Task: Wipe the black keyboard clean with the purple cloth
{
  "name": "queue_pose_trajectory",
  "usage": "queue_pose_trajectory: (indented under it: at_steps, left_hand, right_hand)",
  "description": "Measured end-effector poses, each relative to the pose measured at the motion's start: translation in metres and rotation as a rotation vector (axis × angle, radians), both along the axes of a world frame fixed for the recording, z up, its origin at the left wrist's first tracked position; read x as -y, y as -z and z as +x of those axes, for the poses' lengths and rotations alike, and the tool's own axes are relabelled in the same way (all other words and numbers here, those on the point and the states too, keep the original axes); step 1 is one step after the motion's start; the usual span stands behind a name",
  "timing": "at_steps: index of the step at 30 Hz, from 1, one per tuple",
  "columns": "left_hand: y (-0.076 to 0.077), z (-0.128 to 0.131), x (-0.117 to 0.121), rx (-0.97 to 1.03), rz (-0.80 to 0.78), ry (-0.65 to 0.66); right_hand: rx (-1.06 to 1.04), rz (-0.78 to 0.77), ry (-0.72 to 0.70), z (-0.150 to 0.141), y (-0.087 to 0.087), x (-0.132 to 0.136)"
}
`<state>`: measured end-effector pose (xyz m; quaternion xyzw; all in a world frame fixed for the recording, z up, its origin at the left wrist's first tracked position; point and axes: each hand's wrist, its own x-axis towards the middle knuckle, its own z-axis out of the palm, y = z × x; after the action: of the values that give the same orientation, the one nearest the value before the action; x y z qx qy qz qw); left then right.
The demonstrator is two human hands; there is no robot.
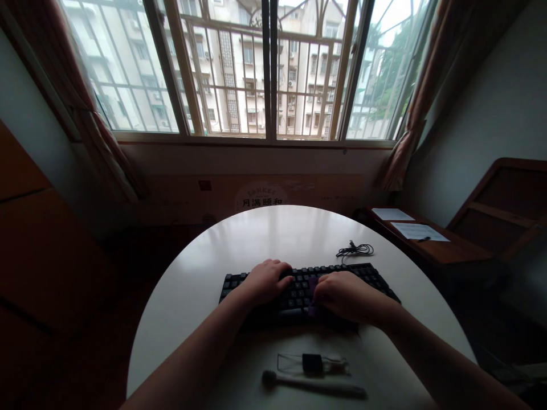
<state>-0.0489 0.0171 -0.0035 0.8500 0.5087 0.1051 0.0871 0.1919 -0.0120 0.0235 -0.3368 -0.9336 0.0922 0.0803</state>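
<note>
A black keyboard (298, 289) lies across the white round table. On its left-centre keys rests my left hand (267, 280), fingers laid over toward the back edge and thumb apart. My right hand (342, 293) is closed on a purple cloth (313, 310) and presses it against the keys right of centre. Most of the cloth is hidden under that hand. Nearer to me lie a tool with a black block and wire loops (312, 363), which looks like a keycap puller, and a toothbrush (316, 384) with dark bristles.
Behind the keyboard a coiled black cable (355, 249) sits on the table (179, 319). To the right stands a low wooden stand (459, 250) with paper sheets (419, 231) and a pen. A wooden chair back (504, 199) leans beside it. A barred window spans the far wall.
</note>
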Motion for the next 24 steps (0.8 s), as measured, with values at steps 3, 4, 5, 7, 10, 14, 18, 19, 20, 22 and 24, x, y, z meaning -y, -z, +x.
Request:
queue_pose_trajectory:
  at_steps: [3,4,5,7,10,14,18,19,20,22,24]
  left_hand:
    - [0.0,0.0,0.0,-0.005,0.002,0.0]
    - [0.0,0.0,0.0,-0.009,0.003,0.0]
    - [0.001,0.001,-0.001,-0.013,0.005,-0.001]
    - [0.001,0.001,-0.001,-0.022,0.009,-0.003]
    - [0.002,0.001,-0.002,-0.031,0.013,-0.005]
    - [0.003,0.0,-0.002,-0.023,0.009,0.0]
    - [0.003,-0.001,-0.003,-0.02,-0.007,0.007]
    - [0.003,-0.001,-0.003,-0.02,-0.011,0.008]
    - [0.003,-0.001,-0.004,-0.021,-0.013,0.008]
    - [0.003,0.0,-0.004,-0.021,-0.015,0.007]
    - [0.004,0.0,-0.004,-0.018,-0.014,0.007]
  right_hand:
    - [0.003,0.021,0.028,-0.004,0.002,-0.001]
    - [0.006,0.028,0.038,-0.005,0.003,-0.001]
    - [0.008,0.032,0.043,-0.006,0.003,-0.001]
    - [0.009,0.025,0.029,-0.006,0.002,-0.002]
    - [0.003,-0.008,-0.016,0.001,-0.002,-0.002]
    - [0.036,-0.062,-0.036,0.021,-0.009,-0.005]
    - [0.052,-0.104,0.043,0.034,-0.012,-0.01]
    - [0.046,-0.11,0.043,0.034,-0.013,-0.011]
    - [0.035,-0.112,0.037,0.033,-0.013,-0.012]
    - [0.014,-0.113,0.017,0.028,-0.011,-0.014]
    - [0.011,-0.12,-0.008,0.022,-0.009,-0.014]
